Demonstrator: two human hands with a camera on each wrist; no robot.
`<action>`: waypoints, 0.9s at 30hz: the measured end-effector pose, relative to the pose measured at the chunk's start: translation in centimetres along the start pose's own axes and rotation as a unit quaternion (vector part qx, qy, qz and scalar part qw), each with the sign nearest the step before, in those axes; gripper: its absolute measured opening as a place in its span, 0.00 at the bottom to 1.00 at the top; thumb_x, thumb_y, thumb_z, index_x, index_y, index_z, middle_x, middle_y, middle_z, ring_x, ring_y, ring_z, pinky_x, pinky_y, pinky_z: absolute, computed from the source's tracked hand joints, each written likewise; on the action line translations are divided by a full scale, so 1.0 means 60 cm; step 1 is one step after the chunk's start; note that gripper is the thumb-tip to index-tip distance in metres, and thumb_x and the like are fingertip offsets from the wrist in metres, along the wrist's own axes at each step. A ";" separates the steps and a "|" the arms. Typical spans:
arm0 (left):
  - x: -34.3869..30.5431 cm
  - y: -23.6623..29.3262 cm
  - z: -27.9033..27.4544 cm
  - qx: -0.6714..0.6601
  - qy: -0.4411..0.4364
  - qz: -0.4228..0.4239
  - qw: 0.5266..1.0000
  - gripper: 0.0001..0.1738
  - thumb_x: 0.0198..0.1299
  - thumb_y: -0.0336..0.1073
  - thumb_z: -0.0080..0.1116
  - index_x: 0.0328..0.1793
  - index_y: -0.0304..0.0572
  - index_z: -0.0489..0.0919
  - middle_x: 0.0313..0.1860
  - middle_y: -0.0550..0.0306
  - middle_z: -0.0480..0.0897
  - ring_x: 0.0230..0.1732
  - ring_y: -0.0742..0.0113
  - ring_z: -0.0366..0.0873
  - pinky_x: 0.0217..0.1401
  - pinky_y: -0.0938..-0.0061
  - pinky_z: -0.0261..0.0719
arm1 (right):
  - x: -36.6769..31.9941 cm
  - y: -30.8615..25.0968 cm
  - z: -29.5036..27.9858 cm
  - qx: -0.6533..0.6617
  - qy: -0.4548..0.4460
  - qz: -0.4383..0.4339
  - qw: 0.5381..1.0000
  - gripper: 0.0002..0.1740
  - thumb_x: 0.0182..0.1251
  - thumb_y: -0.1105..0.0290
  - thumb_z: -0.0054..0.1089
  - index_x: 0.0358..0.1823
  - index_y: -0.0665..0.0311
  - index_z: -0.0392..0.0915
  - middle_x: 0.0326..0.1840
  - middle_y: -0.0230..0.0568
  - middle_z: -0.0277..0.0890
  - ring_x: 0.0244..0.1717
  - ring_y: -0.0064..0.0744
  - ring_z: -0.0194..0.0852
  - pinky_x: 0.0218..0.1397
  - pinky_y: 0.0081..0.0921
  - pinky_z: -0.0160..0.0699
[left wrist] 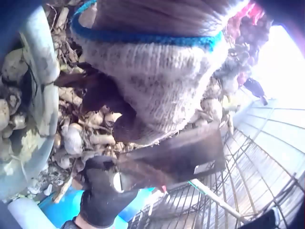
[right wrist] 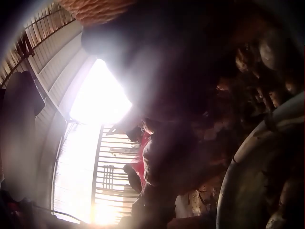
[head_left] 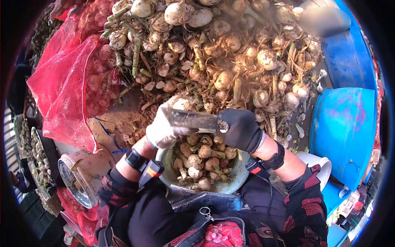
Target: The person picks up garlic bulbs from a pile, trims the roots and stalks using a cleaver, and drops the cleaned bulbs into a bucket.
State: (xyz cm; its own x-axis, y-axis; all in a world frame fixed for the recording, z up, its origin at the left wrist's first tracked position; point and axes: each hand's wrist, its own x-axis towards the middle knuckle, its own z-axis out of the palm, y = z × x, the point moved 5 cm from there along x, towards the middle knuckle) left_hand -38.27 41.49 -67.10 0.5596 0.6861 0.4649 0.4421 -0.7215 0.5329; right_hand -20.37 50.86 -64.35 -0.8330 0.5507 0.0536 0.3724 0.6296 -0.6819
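Note:
My right hand [head_left: 240,131], in a black glove, grips a broad-bladed knife [head_left: 193,121] by its handle end. The blade stretches left across the front of my left hand [head_left: 162,129], which wears a white knit glove. Beyond the blade, a pale garlic bulb [head_left: 181,103] shows at the left fingers, which hold it; the blade and glove cover part of it. Both hands are above the far rim of a basin [head_left: 164,158] of trimmed garlic bulbs [head_left: 196,160]. In the left wrist view the white glove [left wrist: 157,86] is over the blade [left wrist: 176,160].
A large heap of garlic [head_left: 224,80] with stems lies beyond the basin. Red mesh sacks [head_left: 61,88] stand on the left, above a white bucket [head_left: 76,177] on its side. Blue tubs [head_left: 345,131] stand on the right, near a white container [head_left: 323,166].

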 end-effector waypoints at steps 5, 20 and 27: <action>-0.094 0.002 0.088 -0.372 0.067 -0.365 0.851 0.32 0.63 0.51 0.56 0.67 0.38 0.68 0.62 0.51 0.74 0.60 0.57 0.74 0.66 0.65 0.68 | 0.006 -0.024 -0.006 -0.014 -0.009 -0.033 0.999 0.09 0.43 0.68 0.66 0.23 0.61 0.74 0.21 0.45 0.71 0.24 0.52 0.72 0.26 0.39 0.72; 0.065 0.085 0.004 -0.406 0.057 -0.292 0.864 0.15 0.60 0.38 0.59 0.50 0.38 0.78 0.47 0.53 0.78 0.44 0.61 0.74 0.46 0.69 0.75 | -0.006 0.033 0.022 -0.020 0.024 -0.069 0.997 0.09 0.48 0.66 0.65 0.21 0.60 0.74 0.19 0.47 0.70 0.21 0.52 0.71 0.23 0.40 0.69; 0.060 0.029 0.005 -0.705 0.319 -0.209 0.598 0.36 0.58 0.62 0.57 0.54 0.34 0.71 0.28 0.54 0.77 0.30 0.67 0.77 0.33 0.74 0.77 | -0.033 0.052 0.015 0.327 -0.023 0.229 0.917 0.13 0.52 0.65 0.74 0.28 0.65 0.79 0.24 0.30 0.78 0.27 0.18 0.72 0.31 0.24 0.73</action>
State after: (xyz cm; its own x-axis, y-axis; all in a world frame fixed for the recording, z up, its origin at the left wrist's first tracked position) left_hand -35.29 42.68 -64.70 0.0253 0.9995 0.0190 -0.8320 0.0105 0.5547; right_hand -17.93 51.25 -67.22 -0.6717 0.6427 -0.3685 0.3755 -0.1333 -0.9172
